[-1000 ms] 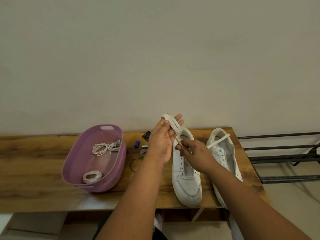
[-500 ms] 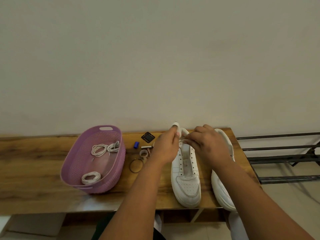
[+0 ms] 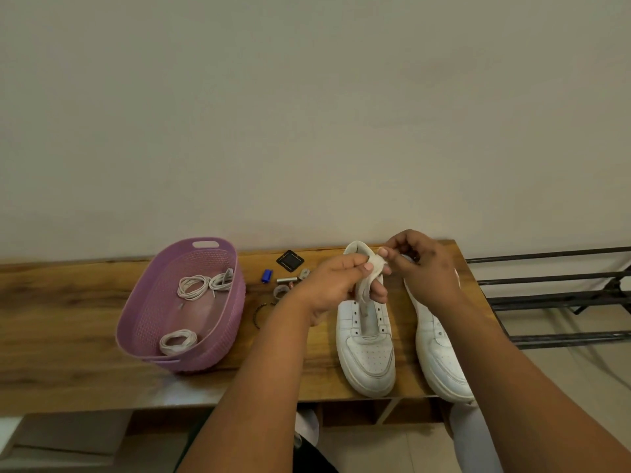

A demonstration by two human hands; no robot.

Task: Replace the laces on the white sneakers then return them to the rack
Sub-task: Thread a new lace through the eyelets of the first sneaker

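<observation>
Here the left hand (image 3: 336, 285) grips a soft, limp lace (image 3: 367, 285) above the left sneaker (image 3: 367, 349); the right hand (image 3: 421, 264) pinches its tip. Judged light and floppy, best held near the stiff tip.

We see a wooden surface (image 3: 68, 322) set against a plain pale wall (image 3: 307, 114), and on its left part stands a purple perforated basket (image 3: 143, 322) with a handle slot in its far rim. Between the basket and the middle of the surface lie small loose items: a black square piece (image 3: 290, 260) near the wall, a little blue cylinder (image 3: 266, 275), a short metal tube (image 3: 285, 279), and a dark beaded chain (image 3: 257, 315) curving nearer the front. Below the front edge we make out open cubbyholes (image 3: 351, 413) and a tiled floor (image 3: 563, 370).
</observation>
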